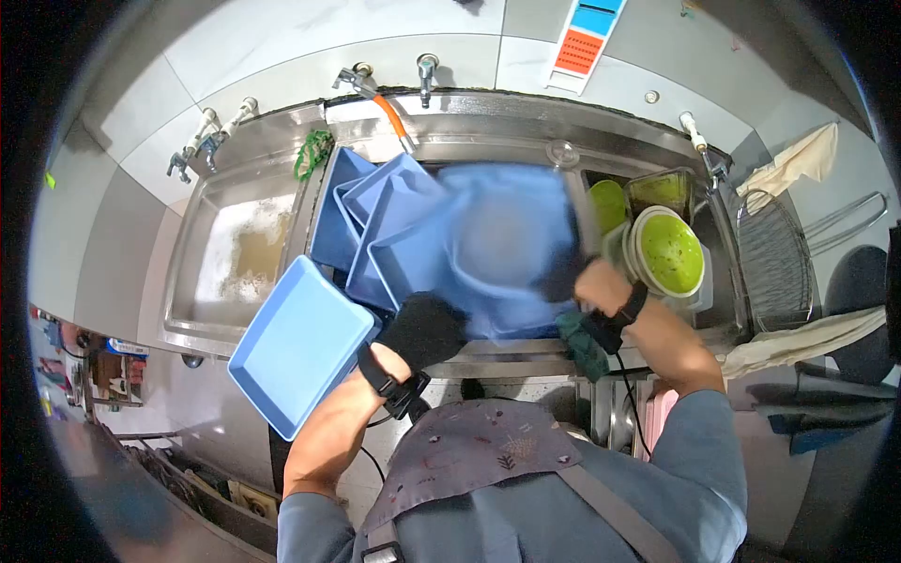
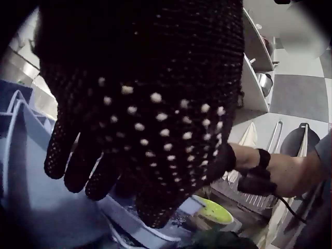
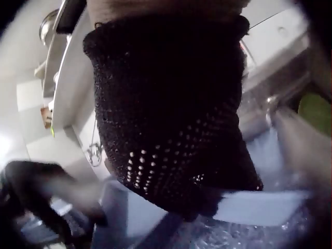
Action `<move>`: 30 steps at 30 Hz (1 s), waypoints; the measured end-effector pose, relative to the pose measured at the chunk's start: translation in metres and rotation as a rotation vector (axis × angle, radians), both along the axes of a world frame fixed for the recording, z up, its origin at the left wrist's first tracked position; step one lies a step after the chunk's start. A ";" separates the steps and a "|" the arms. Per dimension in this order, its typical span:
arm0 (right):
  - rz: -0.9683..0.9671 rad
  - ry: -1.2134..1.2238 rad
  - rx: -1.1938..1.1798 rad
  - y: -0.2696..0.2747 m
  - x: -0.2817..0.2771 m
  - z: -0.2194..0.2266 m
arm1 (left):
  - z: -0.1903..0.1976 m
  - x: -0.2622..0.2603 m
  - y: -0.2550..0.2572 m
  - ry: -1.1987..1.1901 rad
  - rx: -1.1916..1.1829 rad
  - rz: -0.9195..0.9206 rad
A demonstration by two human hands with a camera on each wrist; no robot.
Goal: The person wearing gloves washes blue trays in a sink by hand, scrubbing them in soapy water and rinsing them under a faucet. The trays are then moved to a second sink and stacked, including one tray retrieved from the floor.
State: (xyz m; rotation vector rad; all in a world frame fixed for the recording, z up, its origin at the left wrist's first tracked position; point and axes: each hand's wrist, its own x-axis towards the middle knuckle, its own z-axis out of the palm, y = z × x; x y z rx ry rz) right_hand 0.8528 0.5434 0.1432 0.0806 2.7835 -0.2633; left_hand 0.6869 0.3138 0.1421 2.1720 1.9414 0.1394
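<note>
Both hands wear black knit gloves with white dots. A blue tray (image 1: pixel 554 211), blurred in the head view, lies in the middle sink between them. My right hand (image 1: pixel 563 278) grips its right side; in the right wrist view the gloved fingers curl over a pale blue rim (image 3: pixel 254 207) with rippling water below. At the near left corner, my left hand (image 1: pixel 427 328) holds the edge, its fingers and thumb on either side of a blue rim (image 2: pixel 137 225) in the left wrist view. More blue trays (image 1: pixel 340 225) lean in a pile at the left of this sink.
A light blue tray (image 1: pixel 300 347) rests over the front edge at left. The left basin (image 1: pixel 202 281) holds foamy residue. Green bowls (image 1: pixel 671 253) are stacked at right, beside a wire strainer (image 1: pixel 774 263). An orange hose (image 1: pixel 389 117) hangs from a tap. A dark green cloth (image 1: pixel 584 347) lies by my right wrist.
</note>
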 end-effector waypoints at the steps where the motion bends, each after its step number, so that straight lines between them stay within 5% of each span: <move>1: -0.013 -0.040 -0.028 0.008 -0.002 0.016 | 0.000 0.006 0.007 -0.015 -0.035 -0.048; 4: -0.041 0.168 -0.163 0.049 -0.001 0.022 | -0.019 0.027 0.023 -0.098 0.057 -0.122; 5: -0.106 0.072 -0.100 0.032 0.002 0.090 | -0.024 0.033 0.030 -0.092 0.116 -0.151; 10: -0.207 0.272 -0.283 0.085 0.009 0.076 | -0.040 0.054 0.056 -0.041 0.288 -0.093; 14: -0.108 0.280 -0.099 0.076 0.016 0.055 | -0.099 0.052 0.059 0.048 0.194 -0.111; 17: -0.018 -0.080 -0.047 0.036 0.007 0.064 | -0.100 0.043 0.059 -0.068 0.153 -0.166; 19: -0.094 -0.063 0.066 0.046 -0.002 -0.049 | -0.098 0.037 0.059 -0.120 0.219 -0.205; 20: -0.110 -0.083 0.089 0.040 -0.006 -0.061 | -0.100 0.033 0.056 -0.117 0.216 -0.204; 23: -0.135 0.047 0.075 0.036 -0.010 -0.092 | -0.104 0.023 0.052 -0.130 0.249 -0.224; 26: -0.065 -0.100 0.124 0.034 -0.021 -0.095 | -0.097 0.013 0.054 -0.090 0.128 -0.130; 29: 0.034 -0.307 0.258 0.033 -0.030 -0.093 | -0.095 -0.006 0.057 -0.286 0.465 -0.198; 30: 0.041 -0.320 0.249 0.036 -0.032 -0.098 | -0.096 -0.014 0.061 -0.213 0.357 0.009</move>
